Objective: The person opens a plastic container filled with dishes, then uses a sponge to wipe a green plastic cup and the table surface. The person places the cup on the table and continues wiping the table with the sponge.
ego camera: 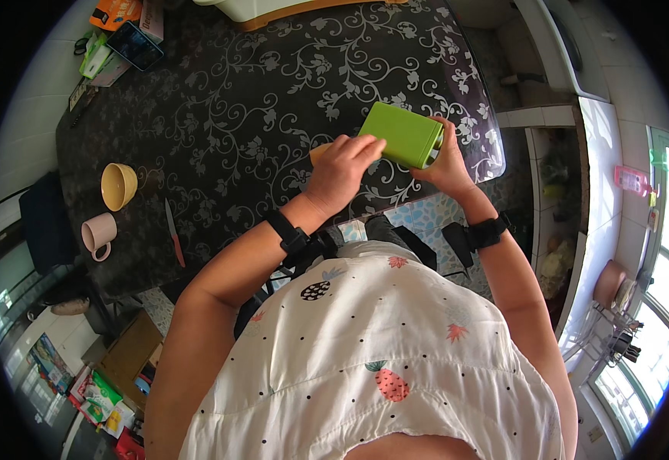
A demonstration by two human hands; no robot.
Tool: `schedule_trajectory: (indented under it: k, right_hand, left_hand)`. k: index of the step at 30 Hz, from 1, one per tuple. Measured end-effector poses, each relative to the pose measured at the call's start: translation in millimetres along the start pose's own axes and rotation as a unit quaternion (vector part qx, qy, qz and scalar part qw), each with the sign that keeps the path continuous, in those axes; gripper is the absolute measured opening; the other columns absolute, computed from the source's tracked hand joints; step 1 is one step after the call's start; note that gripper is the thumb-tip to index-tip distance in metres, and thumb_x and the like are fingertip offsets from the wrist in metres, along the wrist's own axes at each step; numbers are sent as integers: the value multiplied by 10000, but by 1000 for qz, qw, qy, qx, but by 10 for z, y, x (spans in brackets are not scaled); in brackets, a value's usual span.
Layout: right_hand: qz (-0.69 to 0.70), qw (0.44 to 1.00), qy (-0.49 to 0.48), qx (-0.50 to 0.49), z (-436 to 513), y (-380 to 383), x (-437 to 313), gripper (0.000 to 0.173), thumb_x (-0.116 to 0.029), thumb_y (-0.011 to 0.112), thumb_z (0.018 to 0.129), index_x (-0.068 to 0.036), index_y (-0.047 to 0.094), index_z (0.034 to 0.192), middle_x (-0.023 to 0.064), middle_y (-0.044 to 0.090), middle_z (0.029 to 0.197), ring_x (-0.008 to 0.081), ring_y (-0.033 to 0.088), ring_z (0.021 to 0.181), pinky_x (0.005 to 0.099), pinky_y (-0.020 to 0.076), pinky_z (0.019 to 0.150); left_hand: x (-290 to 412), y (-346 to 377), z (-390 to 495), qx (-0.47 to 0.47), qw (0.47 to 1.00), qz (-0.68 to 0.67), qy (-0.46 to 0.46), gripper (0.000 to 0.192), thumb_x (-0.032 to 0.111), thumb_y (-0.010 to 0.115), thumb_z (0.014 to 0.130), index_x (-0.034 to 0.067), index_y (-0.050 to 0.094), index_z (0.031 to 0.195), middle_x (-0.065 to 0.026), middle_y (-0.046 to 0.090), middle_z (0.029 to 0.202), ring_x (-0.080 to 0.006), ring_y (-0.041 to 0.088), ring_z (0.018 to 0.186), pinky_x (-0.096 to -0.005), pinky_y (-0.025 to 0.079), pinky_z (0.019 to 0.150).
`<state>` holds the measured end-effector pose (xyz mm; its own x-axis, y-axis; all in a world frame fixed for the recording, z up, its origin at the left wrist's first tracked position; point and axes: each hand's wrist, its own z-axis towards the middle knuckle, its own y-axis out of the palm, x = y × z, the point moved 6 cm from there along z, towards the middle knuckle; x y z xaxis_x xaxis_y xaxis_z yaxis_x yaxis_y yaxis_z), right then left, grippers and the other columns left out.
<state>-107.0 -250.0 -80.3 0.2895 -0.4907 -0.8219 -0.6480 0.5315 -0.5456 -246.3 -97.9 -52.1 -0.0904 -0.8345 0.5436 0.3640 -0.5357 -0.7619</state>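
Observation:
My right hand (pixel 446 161) grips a lime-green rectangular container (pixel 403 133) by its right end, fingers at the far corner and thumb at the near one. The container is tilted over the near right part of the table. At its left edge is my left hand (pixel 341 172), back of the hand up and fingertips bunched near the green side. A small yellow-orange object (pixel 318 154) shows past the left hand's outer side. Most of it is hidden, so whether the hand holds it is unclear.
A knife (pixel 174 233) with a reddish handle lies on the dark floral-patterned table (pixel 242 155). Left of it are a yellow bowl (pixel 119 187) and a pink mug (pixel 99 236). A phone (pixel 135 46) leans among packages at the far left. A white tub (pixel 254 8) stands at the far edge.

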Motion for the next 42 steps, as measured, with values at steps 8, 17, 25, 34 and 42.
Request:
schedule_trajectory:
  k: [8, 17, 25, 34, 42]
  right_hand:
    - [-97, 993, -70, 5, 37, -118, -325, 998, -13, 767, 542, -162, 262, 1390, 255, 248, 1377, 448, 372, 1261, 437, 440, 1012]
    - [-186, 977, -106, -19, 298, 154, -708, 1120, -393, 907, 521, -127, 258, 1395, 314, 135, 1425, 489, 402, 1240, 462, 436, 1030]
    - [-272, 962, -10, 3, 395, 428, -805, 971, -580, 775, 628, -163, 341, 1391, 277, 131, 1479, 474, 463, 1199, 476, 461, 957]
    - [-273, 958, -43, -75, 292, 139, -742, 1197, -223, 772, 619, -180, -21, 1515, 281, 111, 1515, 466, 349, 1322, 485, 371, 1055]
    - [-241, 970, 18, -11, 88, -34, -403, 782, -194, 765, 639, -10, 376, 1293, 210, 524, 1180, 382, 524, 1113, 428, 455, 929]
  left_hand:
    - [-1076, -190, -296, 49, 884, -274, -375, 373, 279, 606, 932, 34, 592, 1213, -55, 640, 916, -145, 598, 821, -288, 490, 687]
    - [-1334, 7, -485, 0, 721, -485, -494, 422, 343, 715, 854, 50, 608, 1139, 13, 600, 962, -75, 551, 863, -246, 456, 758]
    - [-1313, 84, -537, 17, 771, -420, -479, 403, 129, 738, 817, -1, 537, 1141, -51, 607, 1035, -131, 593, 934, -298, 478, 846]
    - [-1261, -44, -504, 38, 852, -343, -394, 311, 216, 600, 916, 24, 481, 1129, -121, 650, 963, -217, 646, 864, -331, 493, 768]
    - [-1055, 174, -218, -32, 911, -192, -363, 510, 264, 605, 848, -7, 356, 1202, -260, 632, 943, -430, 623, 869, -473, 496, 745]
